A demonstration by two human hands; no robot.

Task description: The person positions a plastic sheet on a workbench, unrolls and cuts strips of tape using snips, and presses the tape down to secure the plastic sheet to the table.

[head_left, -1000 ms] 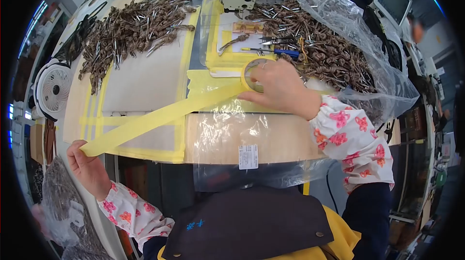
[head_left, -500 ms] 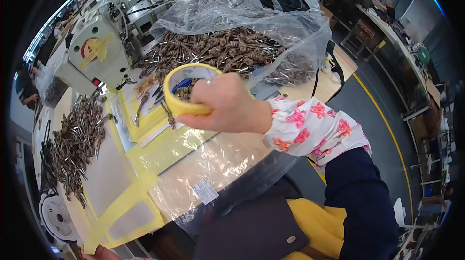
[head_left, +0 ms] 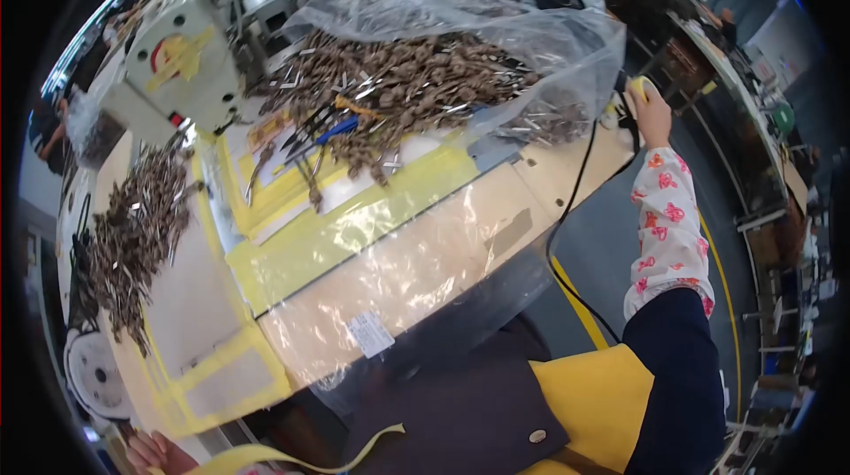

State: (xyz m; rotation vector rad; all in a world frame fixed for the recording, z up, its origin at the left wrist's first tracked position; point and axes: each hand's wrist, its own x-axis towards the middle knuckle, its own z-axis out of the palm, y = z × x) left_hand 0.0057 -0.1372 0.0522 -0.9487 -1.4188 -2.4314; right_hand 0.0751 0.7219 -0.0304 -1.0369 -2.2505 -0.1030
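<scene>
My right hand (head_left: 652, 114) is stretched out to the far right end of the table, closed on a roll of yellow tape (head_left: 644, 84); only a little of the roll shows. Low at the left, below the table's front edge, my left hand (head_left: 159, 454) has its fingers curled. A torn-off strip of yellow tape (head_left: 292, 455) trails from it, its loose end curling in front of my dark apron (head_left: 452, 413). The hold itself is partly cut off by the frame edge.
A sewing machine (head_left: 181, 68) stands at the back left. Brown knotted cords with metal tips form a large pile (head_left: 416, 77) by a clear plastic bag (head_left: 567, 50) and a smaller pile (head_left: 142, 236). Blue-handled scissors (head_left: 336, 130) lie between. A black cable (head_left: 571, 209) hangs off the right edge.
My right hand has moved from above the table to its far right end with the tape roll. The strip, earlier stretched across the front left corner, now hangs loose by my left hand.
</scene>
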